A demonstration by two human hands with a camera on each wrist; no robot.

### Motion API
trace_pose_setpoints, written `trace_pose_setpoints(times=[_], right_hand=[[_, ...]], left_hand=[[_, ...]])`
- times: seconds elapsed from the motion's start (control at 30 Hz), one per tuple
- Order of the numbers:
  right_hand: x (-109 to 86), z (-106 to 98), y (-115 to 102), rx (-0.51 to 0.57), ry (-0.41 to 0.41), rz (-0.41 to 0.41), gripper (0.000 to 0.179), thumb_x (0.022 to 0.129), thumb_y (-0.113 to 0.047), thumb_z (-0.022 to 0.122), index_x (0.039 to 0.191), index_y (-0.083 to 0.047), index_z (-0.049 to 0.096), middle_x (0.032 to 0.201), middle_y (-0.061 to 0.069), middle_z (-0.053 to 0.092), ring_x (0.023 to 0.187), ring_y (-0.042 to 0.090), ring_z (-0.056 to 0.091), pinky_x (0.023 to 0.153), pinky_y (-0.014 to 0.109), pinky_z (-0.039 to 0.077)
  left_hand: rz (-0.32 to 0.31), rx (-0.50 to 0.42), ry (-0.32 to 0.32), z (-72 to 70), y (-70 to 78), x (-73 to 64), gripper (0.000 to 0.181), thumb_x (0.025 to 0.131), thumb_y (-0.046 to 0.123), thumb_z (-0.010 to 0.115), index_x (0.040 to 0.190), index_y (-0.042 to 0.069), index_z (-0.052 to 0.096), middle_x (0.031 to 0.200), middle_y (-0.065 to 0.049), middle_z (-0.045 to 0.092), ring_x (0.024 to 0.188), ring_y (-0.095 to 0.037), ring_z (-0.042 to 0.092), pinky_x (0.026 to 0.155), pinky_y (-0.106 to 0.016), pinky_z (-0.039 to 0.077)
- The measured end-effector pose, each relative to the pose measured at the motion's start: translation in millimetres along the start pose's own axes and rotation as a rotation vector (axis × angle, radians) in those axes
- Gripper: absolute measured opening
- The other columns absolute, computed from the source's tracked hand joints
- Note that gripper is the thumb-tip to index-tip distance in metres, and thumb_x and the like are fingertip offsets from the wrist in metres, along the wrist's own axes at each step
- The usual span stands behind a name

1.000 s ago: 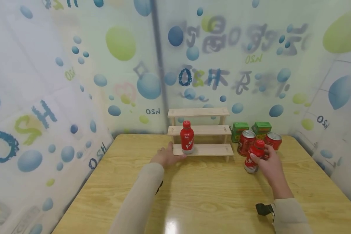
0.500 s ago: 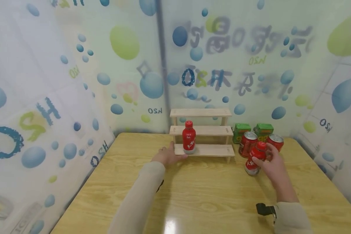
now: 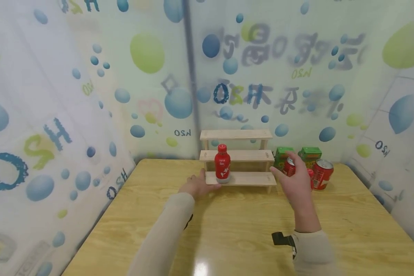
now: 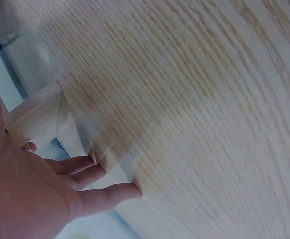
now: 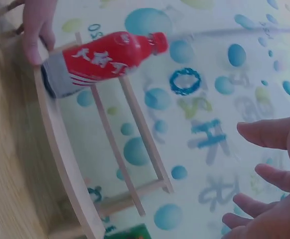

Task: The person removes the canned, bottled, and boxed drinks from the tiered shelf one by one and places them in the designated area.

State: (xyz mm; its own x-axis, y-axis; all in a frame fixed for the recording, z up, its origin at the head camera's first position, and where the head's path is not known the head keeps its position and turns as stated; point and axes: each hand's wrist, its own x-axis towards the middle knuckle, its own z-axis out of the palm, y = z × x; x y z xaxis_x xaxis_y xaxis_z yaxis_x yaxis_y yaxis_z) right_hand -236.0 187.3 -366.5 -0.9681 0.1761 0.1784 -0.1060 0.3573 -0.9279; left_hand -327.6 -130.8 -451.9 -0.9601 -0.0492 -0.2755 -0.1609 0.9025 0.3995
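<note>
In the head view, my left hand [image 3: 196, 186] rests at the left end of a three-tier wooden shelf [image 3: 243, 178], its thumb along the bottom tier's front edge. Its fingers look straight in the left wrist view, fingertips close over the wooden table. A red bottle with a grey base [image 3: 222, 165] stands upright on the bottom tier, near that thumb. My right hand [image 3: 296, 188] is raised at the right of the shelf with thumb and fingers spread, holding nothing. A second red bottle [image 3: 311, 173] is mostly hidden behind it, as is part of a red can [image 3: 289, 167].
Another red can [image 3: 322, 174] stands at the right. Two green boxes, the left box [image 3: 283, 154] and the right box [image 3: 310, 153], stand behind the cans. A patterned curtain [image 3: 151, 115] hangs behind the wooden table [image 3: 234, 226].
My right hand has let go of the second red bottle and moved up and left, its fingers spreading. My left hand and the bottle on the shelf have stayed in place.
</note>
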Motion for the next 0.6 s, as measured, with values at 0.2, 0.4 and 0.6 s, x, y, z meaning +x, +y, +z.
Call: trace_pose_setpoints(times=[0.2,0.4,0.6], right_hand=[[-1.0,29,-4,0.11,-0.079,-0.01,0.077,0.103,-0.029,0.073,0.167,-0.018,0.033,0.178,0.008,0.023,0.168,0.034,0.015,0.132,0.064,0.023],[18.1,78,-11,0.162,-0.19,-0.04,0.075,0.101,-0.031,0.075,0.165,-0.017,0.038,0.174,0.012,0.034,0.163,0.036,0.029,0.128,0.063,0.033],[29.8,121,-7,0.208,-0.251,-0.06,0.076,0.1,-0.03,0.076,0.165,-0.015,0.038,0.173,0.011,0.037,0.16,0.04,0.034,0.124,0.064,0.038]], left_hand=[[0.008,0.005,-0.004,2.2,-1.6,-2.5,0.123,0.079,0.093,0.061,0.173,0.027,0.014,0.172,-0.027,0.03,0.16,-0.05,0.03,0.116,-0.072,0.043],[0.009,0.009,0.021,-2.4,-5.6,0.6,0.12,0.082,0.091,0.06,0.172,0.026,0.014,0.172,-0.028,0.03,0.159,-0.052,0.029,0.115,-0.074,0.042],[0.02,0.01,0.012,1.4,0.4,1.1,0.119,0.082,0.09,0.061,0.171,0.025,0.018,0.17,-0.027,0.036,0.157,-0.051,0.034,0.114,-0.074,0.044]])
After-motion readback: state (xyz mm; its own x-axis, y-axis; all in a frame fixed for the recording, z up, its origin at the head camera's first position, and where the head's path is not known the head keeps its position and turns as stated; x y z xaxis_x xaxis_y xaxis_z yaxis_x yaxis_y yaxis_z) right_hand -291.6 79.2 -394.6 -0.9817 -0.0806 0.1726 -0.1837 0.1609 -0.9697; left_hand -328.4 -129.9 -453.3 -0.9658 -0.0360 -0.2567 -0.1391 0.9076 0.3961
